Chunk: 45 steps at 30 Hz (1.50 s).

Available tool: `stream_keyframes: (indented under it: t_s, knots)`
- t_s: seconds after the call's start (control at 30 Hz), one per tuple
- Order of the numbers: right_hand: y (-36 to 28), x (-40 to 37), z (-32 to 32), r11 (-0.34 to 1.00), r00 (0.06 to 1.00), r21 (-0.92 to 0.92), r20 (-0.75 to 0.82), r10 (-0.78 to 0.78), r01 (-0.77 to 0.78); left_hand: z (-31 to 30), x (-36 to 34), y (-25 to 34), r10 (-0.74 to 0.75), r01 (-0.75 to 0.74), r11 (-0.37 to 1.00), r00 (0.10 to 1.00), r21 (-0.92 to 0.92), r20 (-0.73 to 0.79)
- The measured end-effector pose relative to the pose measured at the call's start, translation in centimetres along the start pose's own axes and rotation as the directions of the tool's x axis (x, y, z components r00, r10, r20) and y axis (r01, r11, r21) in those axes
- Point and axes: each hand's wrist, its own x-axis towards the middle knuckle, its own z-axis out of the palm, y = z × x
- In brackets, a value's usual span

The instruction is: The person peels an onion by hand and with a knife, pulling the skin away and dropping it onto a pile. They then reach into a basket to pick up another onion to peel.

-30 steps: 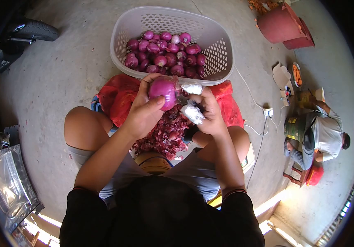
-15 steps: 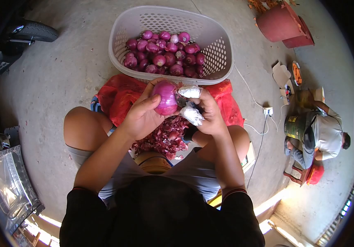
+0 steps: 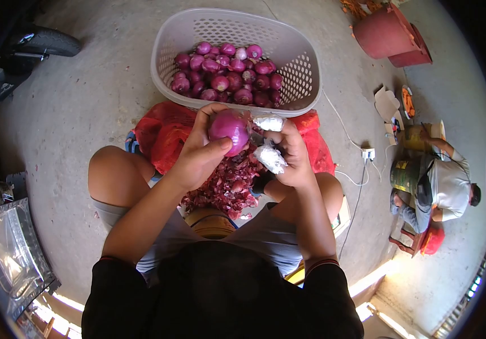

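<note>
My left hand [image 3: 200, 150] is wrapped round a shiny purple onion [image 3: 229, 131], its thumb pressed on the near side. To the right of the onion is my right hand [image 3: 292, 152], fingers curled, with thumb and forefinger tips covered in a silvery-white wrapping [image 3: 270, 157]. Something small and greyish shows between those tips, but I cannot tell what it is. Dry onion skin hangs by the onion's right side. Below both hands lies a heap of dark red onion skins [image 3: 220, 189].
A grey perforated basket [image 3: 161, 62] of peeled purple onions stands just ahead, with red mesh sacking [image 3: 166, 127] before it. At the right sits another person [image 3: 446, 181] near buckets and a power strip [image 3: 368, 153] with cords. A wheel [image 3: 50, 42] is at upper left.
My right hand has drawn slightly to the right and down, away from the onion. The left thumb has shifted lower across the onion, which is turned a little.
</note>
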Motion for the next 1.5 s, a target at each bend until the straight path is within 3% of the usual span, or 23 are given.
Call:
stream_keyframes:
  t_s: [0.1, 0.17, 0.27, 0.53, 0.63, 0.77, 0.87, 0.93, 1.0, 1.17, 1.27, 1.5]
  knots:
    - [0.2, -0.3, -0.4, 0.993, 0.997, -0.094, 0.027, 0.073, -0.070, 0.1, 0.0, 0.1, 0.042, -0.040, 0.997, 0.999, 0.071, -0.029]
    - [0.1, 0.0, 0.0, 0.990, 1.000, -0.141, 0.008, 0.003, -0.002, 0.2, -0.1, 0.2, 0.047, -0.044, 0.995, 0.998, 0.086, -0.039]
    - [0.6, -0.4, -0.3, 0.982, 0.996, -0.178, 0.050, 0.069, -0.059, 0.1, 0.0, 0.0, 0.056, -0.053, 0.996, 0.998, 0.073, -0.037]
    - [-0.1, 0.7, 0.1, 0.985, 0.999, -0.168, 0.029, -0.040, 0.044, -0.1, -0.1, 0.0, 0.056, -0.052, 0.987, 0.998, 0.151, -0.019]
    - [-0.4, 1.0, 0.1, 0.983, 0.998, -0.175, 0.029, -0.050, 0.055, 0.1, -0.3, -0.3, 0.041, -0.042, 0.999, 0.997, -0.004, -0.058]
    - [-0.4, 1.0, 0.1, 0.974, 0.996, -0.212, 0.047, -0.076, 0.084, 0.3, -0.3, -0.3, 0.040, -0.040, 0.999, 0.997, -0.003, -0.061]
    - [-0.1, 0.7, 0.4, 0.981, 0.996, -0.171, -0.011, -0.091, 0.088, 0.2, -0.3, -0.3, 0.051, -0.049, 0.998, 0.997, 0.034, -0.049]
    - [0.0, 0.6, 1.4, 0.994, 0.987, -0.001, -0.118, -0.112, 0.112, 0.4, -0.1, 0.0, 0.081, -0.081, 0.997, 0.996, 0.006, -0.047]
    - [0.0, 0.7, 1.6, 0.991, 0.983, 0.048, -0.146, -0.114, 0.122, 0.4, -0.1, 0.2, 0.081, -0.081, 0.997, 0.995, 0.004, -0.063]
    - [-0.1, 0.5, 0.3, 0.984, 0.998, -0.168, 0.009, -0.059, 0.060, 0.1, -0.1, 0.2, 0.108, -0.104, 0.989, 0.993, 0.103, -0.041]
    - [0.5, 0.2, 0.1, 0.973, 0.997, -0.220, 0.014, -0.069, 0.071, 0.4, 0.0, 0.2, 0.115, -0.112, 0.989, 0.993, 0.101, -0.031]
    - [-0.6, 1.0, 0.3, 0.976, 0.995, -0.195, 0.011, -0.095, 0.095, 0.0, -0.2, -0.2, 0.115, -0.111, 0.986, 0.993, 0.122, -0.024]
